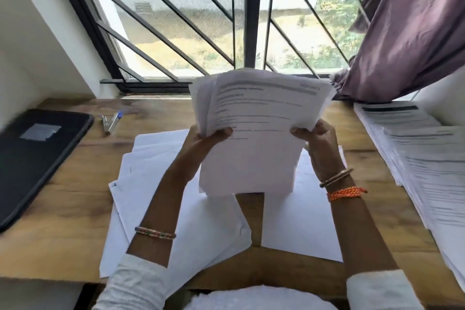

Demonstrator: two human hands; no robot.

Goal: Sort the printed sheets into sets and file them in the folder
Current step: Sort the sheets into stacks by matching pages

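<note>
While a wooden desk [63,209] is being viewed from above, a sheaf of printed sheets [259,118] is being held upright over its middle, in front of a barred window [226,20]. The sheaf is being pinched at its left edge by the left hand [208,138] and at its right edge by the right hand [319,143], thumbs lying across the front page. The long axis is running bottom to top, the headed end pointing up toward the window and the printed face turned to the person. At the upper left the pages are being fanned apart. More white sheets [176,209] are lying loosely spread on the desk below, a tall printed stack [427,158] is lying along the right, and a dark folder [37,158] is lying closed at far left beside a pen [113,121]. In judgement, pages are risking being slipped from the fanned corner into the loose sheets below, so sets could be mixed.
</note>
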